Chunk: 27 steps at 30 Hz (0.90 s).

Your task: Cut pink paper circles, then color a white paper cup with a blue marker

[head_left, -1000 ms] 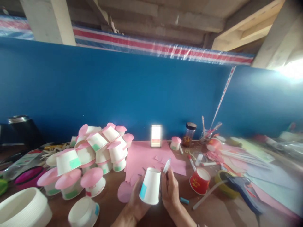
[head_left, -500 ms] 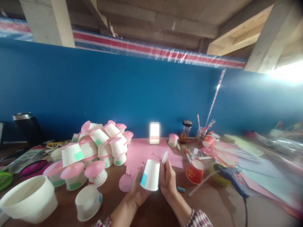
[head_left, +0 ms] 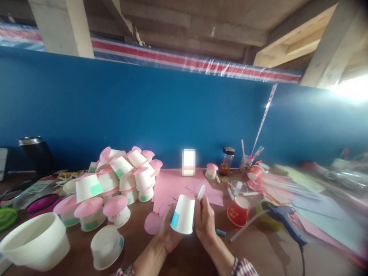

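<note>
My left hand (head_left: 165,234) is wrapped round an upside-down white paper cup (head_left: 183,214) with a light blue patch on its side. Right beside it, my right hand (head_left: 205,223) is closed on a thin white pen-like tool (head_left: 201,191), tip up near the cup's base. Both hands hover above the brown table (head_left: 184,257), in front of a pink paper sheet (head_left: 175,186). A pink paper disc (head_left: 151,223) lies on the table just left of my left hand.
A heap of white cups with pink tops (head_left: 115,184) is at the left, a stack of white bowls (head_left: 34,243) and a lone cup (head_left: 106,245) nearer. A red cup (head_left: 238,211), glue gun (head_left: 283,218), markers, jar (head_left: 227,161) and paper sheets spread right.
The view shifted slightly; my hands, the cup and the tool keep almost the same pose in front of me.
</note>
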Tool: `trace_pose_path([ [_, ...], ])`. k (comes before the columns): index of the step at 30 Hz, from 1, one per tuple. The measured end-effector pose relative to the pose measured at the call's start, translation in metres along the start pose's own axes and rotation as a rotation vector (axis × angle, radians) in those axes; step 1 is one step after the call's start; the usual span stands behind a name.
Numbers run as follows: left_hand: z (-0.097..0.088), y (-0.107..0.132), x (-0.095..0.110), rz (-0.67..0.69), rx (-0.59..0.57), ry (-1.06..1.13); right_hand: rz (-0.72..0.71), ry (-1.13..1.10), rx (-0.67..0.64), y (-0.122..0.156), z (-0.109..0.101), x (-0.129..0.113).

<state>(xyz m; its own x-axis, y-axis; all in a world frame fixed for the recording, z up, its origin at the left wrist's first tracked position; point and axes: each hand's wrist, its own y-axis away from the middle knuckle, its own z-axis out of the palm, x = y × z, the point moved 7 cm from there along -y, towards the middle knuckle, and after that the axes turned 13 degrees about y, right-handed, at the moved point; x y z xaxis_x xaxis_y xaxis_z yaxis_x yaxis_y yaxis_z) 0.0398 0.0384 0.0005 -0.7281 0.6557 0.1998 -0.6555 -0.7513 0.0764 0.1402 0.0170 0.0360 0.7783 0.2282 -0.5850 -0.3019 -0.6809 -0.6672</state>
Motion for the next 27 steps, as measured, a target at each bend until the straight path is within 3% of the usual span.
trace_pose_path([
  [20,0.0029,-0.0002,0.0009,0.017,-0.05,-0.014,-0.007,0.018,0.008,0.0,-0.0008,-0.0001],
  [27,0.0022,0.0003,0.0006,0.015,-0.013,-0.013,-0.011,0.018,0.014,0.0002,-0.0017,-0.0009],
])
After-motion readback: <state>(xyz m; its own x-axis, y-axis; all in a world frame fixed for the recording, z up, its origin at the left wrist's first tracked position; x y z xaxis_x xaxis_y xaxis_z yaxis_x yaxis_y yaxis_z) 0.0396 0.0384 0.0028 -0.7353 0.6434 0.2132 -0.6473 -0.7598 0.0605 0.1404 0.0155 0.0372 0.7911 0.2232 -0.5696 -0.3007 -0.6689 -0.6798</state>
